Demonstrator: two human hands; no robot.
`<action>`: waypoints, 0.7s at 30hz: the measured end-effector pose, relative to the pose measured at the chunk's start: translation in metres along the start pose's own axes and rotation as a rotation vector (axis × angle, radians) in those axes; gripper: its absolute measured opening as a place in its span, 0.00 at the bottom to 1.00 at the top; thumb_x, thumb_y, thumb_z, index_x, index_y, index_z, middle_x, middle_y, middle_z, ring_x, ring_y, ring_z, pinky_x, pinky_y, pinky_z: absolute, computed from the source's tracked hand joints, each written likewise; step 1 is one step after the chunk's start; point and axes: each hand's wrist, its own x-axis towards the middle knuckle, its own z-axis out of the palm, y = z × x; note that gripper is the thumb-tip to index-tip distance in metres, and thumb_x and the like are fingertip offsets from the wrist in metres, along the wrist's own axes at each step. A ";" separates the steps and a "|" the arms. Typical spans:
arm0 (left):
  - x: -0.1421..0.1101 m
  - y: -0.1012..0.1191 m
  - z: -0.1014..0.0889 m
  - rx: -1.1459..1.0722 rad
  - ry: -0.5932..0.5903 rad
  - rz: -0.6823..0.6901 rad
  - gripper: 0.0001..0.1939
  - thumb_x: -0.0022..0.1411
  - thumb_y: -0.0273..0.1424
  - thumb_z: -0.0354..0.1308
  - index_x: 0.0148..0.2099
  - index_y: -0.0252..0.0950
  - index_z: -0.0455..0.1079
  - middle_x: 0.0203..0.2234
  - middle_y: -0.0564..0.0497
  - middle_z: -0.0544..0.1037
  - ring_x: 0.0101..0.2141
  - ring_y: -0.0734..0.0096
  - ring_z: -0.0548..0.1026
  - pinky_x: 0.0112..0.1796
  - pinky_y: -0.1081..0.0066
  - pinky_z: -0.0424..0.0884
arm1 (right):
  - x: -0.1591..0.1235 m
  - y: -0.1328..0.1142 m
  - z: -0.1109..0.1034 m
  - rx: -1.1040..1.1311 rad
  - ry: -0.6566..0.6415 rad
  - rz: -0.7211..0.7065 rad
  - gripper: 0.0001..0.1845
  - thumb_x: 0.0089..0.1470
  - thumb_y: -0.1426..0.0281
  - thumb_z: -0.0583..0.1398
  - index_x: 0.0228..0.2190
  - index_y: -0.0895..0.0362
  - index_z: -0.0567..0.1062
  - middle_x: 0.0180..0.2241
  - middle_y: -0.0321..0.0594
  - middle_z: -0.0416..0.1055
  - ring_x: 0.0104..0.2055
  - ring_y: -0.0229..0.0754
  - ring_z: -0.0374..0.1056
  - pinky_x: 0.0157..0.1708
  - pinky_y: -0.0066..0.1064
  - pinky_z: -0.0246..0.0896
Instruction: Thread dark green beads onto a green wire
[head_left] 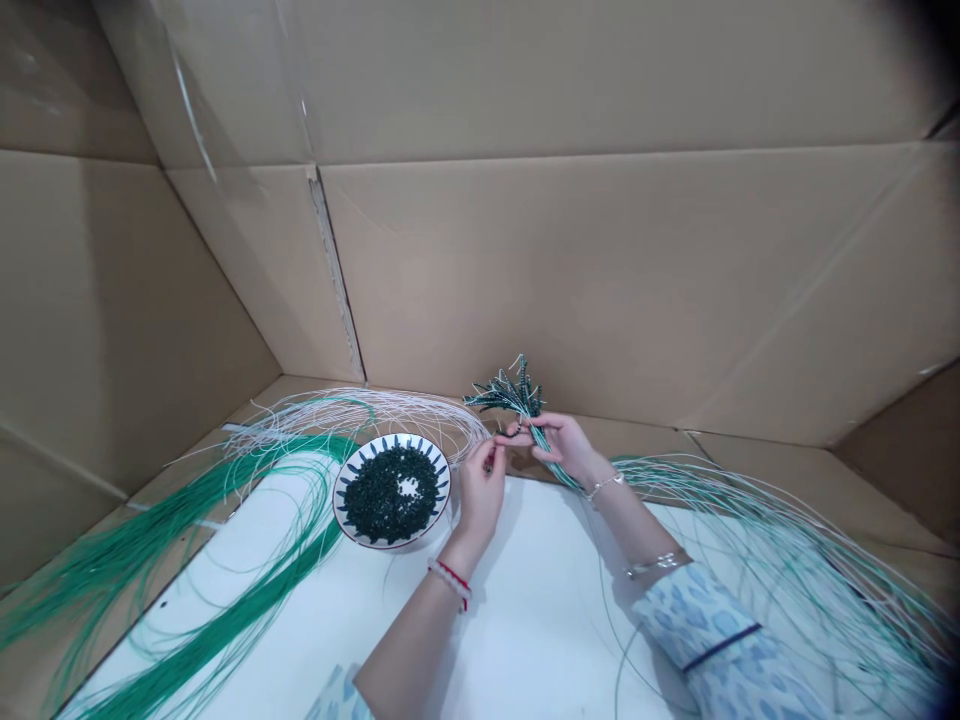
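Note:
My right hand point(566, 447) is wrapped round a bundle of green and white strands point(550, 462). Dark green beads cover the strands' fanned upper ends, making a tuft point(511, 390) above my fingers. Close beside it, my left hand point(482, 485) has its fingertips pinched on a short dark beaded strand point(513, 431) that reaches across to the right fingers. Left of that hand stands a patterned bowl point(444, 500) holding many small dark green beads point(386, 500). Fine detail between the fingertips is too small to make out.
Long green strands point(247, 620) spread over the left of the white board point(510, 620). Pale strands point(390, 405) lie behind the bowl. The held bundle's loose ends point(750, 530) trail far right. Cardboard walls point(600, 280) enclose the back and sides.

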 end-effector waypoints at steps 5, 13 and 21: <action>-0.001 -0.001 -0.002 0.127 -0.020 -0.010 0.09 0.71 0.34 0.58 0.46 0.34 0.74 0.41 0.48 0.80 0.39 0.65 0.79 0.41 0.59 0.78 | -0.003 -0.004 0.009 -0.039 0.009 0.015 0.16 0.65 0.65 0.62 0.52 0.58 0.73 0.50 0.45 0.74 0.45 0.46 0.75 0.43 0.42 0.75; -0.009 0.006 -0.001 0.292 -0.234 -0.058 0.10 0.70 0.33 0.59 0.50 0.35 0.74 0.44 0.47 0.79 0.41 0.63 0.79 0.44 0.57 0.77 | -0.008 -0.009 0.024 -0.086 -0.006 -0.057 0.14 0.66 0.65 0.62 0.50 0.59 0.74 0.47 0.43 0.75 0.42 0.44 0.75 0.39 0.39 0.75; 0.000 0.032 -0.016 0.161 -0.226 -0.170 0.14 0.66 0.31 0.63 0.53 0.35 0.73 0.59 0.43 0.70 0.60 0.48 0.67 0.59 0.41 0.62 | -0.038 -0.037 0.046 -0.221 -0.031 -0.220 0.13 0.65 0.64 0.62 0.47 0.59 0.75 0.45 0.42 0.76 0.40 0.43 0.75 0.37 0.37 0.75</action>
